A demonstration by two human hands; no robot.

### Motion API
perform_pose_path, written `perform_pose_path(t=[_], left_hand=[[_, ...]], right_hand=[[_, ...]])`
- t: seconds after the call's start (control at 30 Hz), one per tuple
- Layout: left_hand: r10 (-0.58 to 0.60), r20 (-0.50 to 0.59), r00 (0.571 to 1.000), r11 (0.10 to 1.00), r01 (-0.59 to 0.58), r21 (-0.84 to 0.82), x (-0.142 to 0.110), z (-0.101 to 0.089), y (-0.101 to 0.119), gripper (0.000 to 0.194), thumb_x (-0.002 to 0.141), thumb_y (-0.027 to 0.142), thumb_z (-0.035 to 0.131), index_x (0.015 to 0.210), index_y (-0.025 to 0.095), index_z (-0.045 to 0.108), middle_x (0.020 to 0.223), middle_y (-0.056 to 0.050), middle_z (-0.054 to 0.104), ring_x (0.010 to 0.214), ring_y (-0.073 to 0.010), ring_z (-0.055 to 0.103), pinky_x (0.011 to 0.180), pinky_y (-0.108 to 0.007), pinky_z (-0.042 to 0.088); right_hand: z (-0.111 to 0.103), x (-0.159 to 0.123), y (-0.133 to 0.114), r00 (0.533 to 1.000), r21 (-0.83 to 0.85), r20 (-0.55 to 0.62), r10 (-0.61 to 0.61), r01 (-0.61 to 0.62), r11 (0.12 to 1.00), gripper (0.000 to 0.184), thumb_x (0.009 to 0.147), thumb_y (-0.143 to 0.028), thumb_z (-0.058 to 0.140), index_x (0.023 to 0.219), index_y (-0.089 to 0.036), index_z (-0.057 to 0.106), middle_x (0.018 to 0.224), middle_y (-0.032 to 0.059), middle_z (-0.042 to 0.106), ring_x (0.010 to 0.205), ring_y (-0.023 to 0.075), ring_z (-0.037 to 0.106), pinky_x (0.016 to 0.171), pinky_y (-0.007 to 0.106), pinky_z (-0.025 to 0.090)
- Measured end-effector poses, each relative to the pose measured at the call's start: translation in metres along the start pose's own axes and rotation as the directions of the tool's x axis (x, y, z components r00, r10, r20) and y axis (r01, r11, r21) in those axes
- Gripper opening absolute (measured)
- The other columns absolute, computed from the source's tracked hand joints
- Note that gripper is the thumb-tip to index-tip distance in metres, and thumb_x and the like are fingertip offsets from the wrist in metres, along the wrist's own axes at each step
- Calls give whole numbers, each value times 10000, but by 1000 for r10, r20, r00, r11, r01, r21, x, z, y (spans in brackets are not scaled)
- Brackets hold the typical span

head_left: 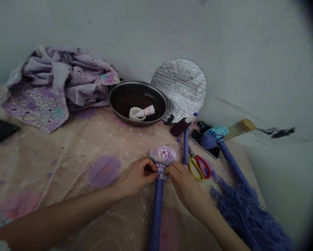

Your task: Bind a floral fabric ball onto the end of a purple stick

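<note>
A stick wrapped in blue-purple [157, 212] lies lengthwise in front of me, its far end topped by a rounded head covered in floral fabric [162, 155]. Below that head the cloth is gathered into a narrow neck, bound around the stick. My left hand [140, 175] pinches the gathered fabric from the left, thumb and fingers closed on it. From the right, my right hand [184, 183] has its fingers closed against the same neck; its fingertips are partly hidden. Scissors [199, 167] with one yellow and one red handle lie just beyond my right hand.
Loose blue-purple yarn [246, 209] is heaped at right, by another wrapped stick [236, 165] with a light-blue head. Behind are a phone [212, 151], yarn ball [208, 141], dark bottle [178, 128], pan [112, 103] holding a small white bowl, silver disc [184, 85] and crumpled floral cloth [45, 101].
</note>
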State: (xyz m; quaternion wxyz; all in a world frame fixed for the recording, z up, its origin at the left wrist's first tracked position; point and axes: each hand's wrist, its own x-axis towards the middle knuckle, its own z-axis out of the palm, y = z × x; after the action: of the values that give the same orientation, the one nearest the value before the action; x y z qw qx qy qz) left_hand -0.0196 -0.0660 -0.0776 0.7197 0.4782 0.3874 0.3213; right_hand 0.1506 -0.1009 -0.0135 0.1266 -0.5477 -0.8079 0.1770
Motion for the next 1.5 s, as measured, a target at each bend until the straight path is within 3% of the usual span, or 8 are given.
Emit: perform_pose_path(t=[0.17,0.27,0.33,0.47,0.6,0.93,1.5], left_hand=[[15,1,1000,1000,-16,1,0,-1,0,230,647,249,706,744,152,522,731,18,531,661,-102,497,640,-241,412],[28,7,1000,1000,-28,-8,0,-1,0,222,651,235,702,744,152,519,736,15,536,672,-104,501,641,-238,412],[30,12,999,999,-29,-17,0,-1,-2,223,652,231,702,748,155,515,749,12,544,679,-105,507,646,-241,416],[25,19,999,999,-24,-46,1,-2,-5,231,658,236,705,758,160,512,741,21,538,667,-98,507,637,-231,410],[21,19,1000,999,-21,-40,1,-2,-6,240,652,243,711,756,158,513,742,21,534,669,-100,509,634,-231,405],[14,5,1000,1000,-14,-10,0,-1,-2,225,652,231,709,749,154,521,737,18,548,671,-99,513,629,-224,403],[28,2,1000,999,-28,22,0,-2,-4,226,664,264,707,755,162,526,753,4,567,684,-109,521,628,-225,414]], right_hand=[[-2,0,1,999,228,8,46,-47,972,209,862,-14,408,791,-176,520,800,18,530,746,155,522,660,253,399],[0,-1,4,999,280,13,33,-36,959,199,866,-11,424,804,-179,512,794,8,526,742,147,520,655,247,401],[2,-1,6,1000,233,25,-2,-4,973,197,878,-22,421,809,-178,521,792,12,528,739,154,518,653,255,411],[3,-4,7,994,-46,28,-101,102,994,222,868,-14,424,917,-175,570,883,56,563,812,206,520,700,324,443],[5,-13,6,994,-171,-5,-112,110,979,264,852,16,405,989,-139,569,910,92,571,820,226,533,694,357,474],[22,-26,10,980,-148,-166,-106,82,986,228,935,-114,347,979,-147,569,882,98,571,790,217,549,668,322,483],[18,-25,-4,995,-193,-79,-58,42,980,246,941,-133,351,917,-155,594,858,80,544,764,206,532,641,311,453]])
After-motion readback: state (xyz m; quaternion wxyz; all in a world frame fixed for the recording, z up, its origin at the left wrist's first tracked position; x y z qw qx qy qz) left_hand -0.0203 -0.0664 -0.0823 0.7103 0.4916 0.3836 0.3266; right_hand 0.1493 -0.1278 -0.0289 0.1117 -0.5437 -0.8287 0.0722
